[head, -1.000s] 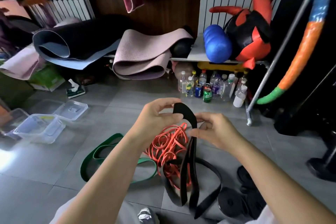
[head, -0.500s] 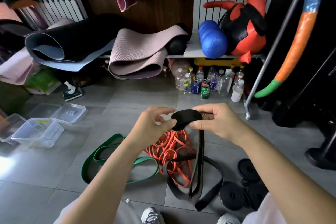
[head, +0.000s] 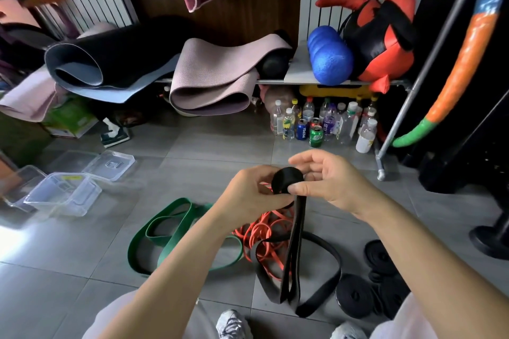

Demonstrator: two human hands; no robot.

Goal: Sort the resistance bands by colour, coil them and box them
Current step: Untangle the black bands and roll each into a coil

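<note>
**Q:** What are the hands doing?

**A:** They meet at the centre of the view. The left hand [head: 253, 195] pinches one side of a wide black rubber resistance band [head: 297, 228], whose upper end is wound into a small tight roll. The right hand [head: 327, 184] grips the other side of that roll, thumb in front and fingers curled behind it.

**Q:** Where is the rest of that band?

**A:** It hangs straight down from the roll and ends in a large slack loop on the grey tiled floor [head: 82, 297], just beyond a white trainer [head: 232, 323].

**Q:** And the other bands?

**A:** A flat green rubber band [head: 165, 234] lies in loose loops on the floor under the left forearm. Just beside it to the right is a tangle of thin orange-red rubber bands [head: 264, 237], partly behind the hanging black strap. At lower right, flat black coiled rolls [head: 355, 296] sit close together on the floor.

**Q:** Any boxes?

**A:** Clear plastic boxes [head: 63, 195] stand on the floor at far left, well apart from the bands, with a clear plastic lid [head: 110, 165] beside them. I cannot tell what they contain.

**Q:** What is behind?

**A:** There are rolled exercise mats [head: 214, 82] and a blue foam roller [head: 329, 55] on a low shelf, with drink bottles and cans [head: 316, 121] on the floor below.
</note>
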